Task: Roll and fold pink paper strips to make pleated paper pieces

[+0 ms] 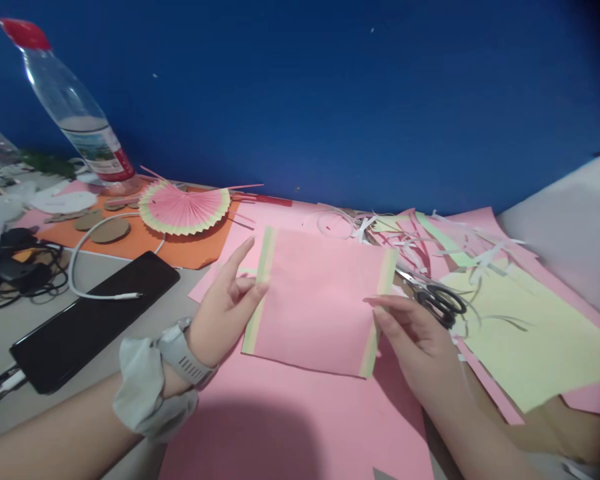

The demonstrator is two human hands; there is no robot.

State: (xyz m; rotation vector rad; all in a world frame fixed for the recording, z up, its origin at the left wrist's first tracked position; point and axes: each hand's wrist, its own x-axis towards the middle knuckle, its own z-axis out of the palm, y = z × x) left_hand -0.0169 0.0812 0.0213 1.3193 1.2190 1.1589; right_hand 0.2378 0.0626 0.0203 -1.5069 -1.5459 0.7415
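Between my two hands is a pink paper sheet (320, 303) with yellow and green strips along its left and right sides. It is raised a little over larger pink paper (290, 413) on the desk. My left hand (227, 293), with a watch and a pale scrunchie at the wrist, grips the left edge, thumb in front and index finger stretched upward. The thumb and fingers of my right hand (410, 333) pinch the right edge. Black-handled scissors (443, 300) lie just beyond my right hand, partly covered by paper scraps.
A folded watermelon-coloured paper fan (185, 210) rests on orange paper (205, 247) with cardboard discs (110, 231). At left are a black phone (100, 320), a white cable (75, 267) and a bottle (80, 113). Yellow-green paper (540, 333) and paper strips lie right. A blue partition (300, 93) stands behind.
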